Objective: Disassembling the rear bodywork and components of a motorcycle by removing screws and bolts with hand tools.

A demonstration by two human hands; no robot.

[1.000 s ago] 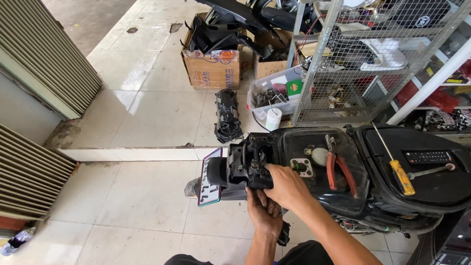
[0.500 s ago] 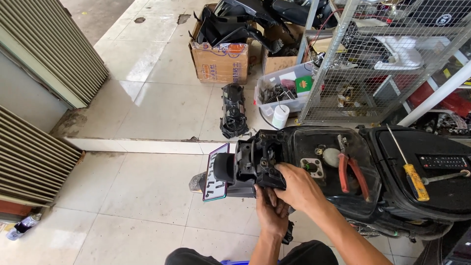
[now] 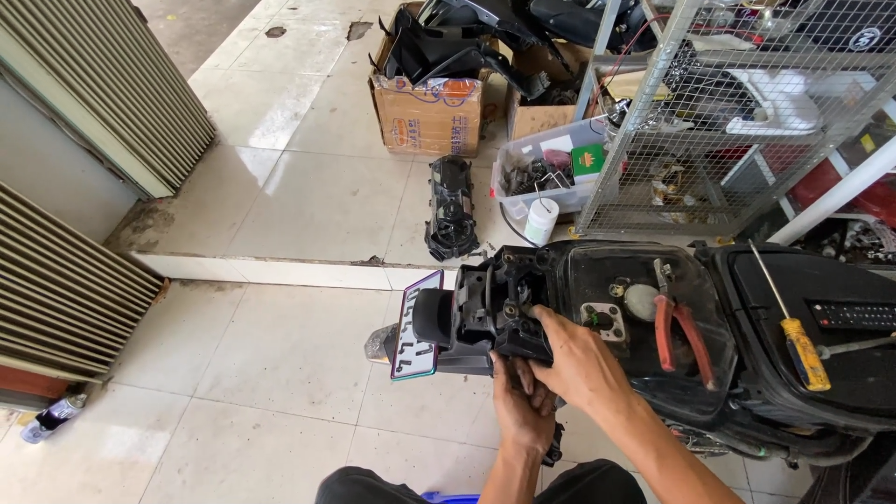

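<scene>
While both hands grip, tail assy (image 3: 495, 313) btwn fingers (image 3: 551, 322)

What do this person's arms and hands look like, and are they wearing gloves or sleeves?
Both are bare: no gloves on the left hand or the right hand, and no sleeves reach the forearms as far as the picture shows. No watch, ring or wristband shows on either. The forearms look lean. Dark trousers show at the bottom edge of the picture.

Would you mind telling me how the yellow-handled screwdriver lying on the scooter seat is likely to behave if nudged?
The screwdriver would probably roll, given its round handle and thin shaft. It looks stiff and light. The black seat appears smooth and curved, so it might slide off.
</scene>
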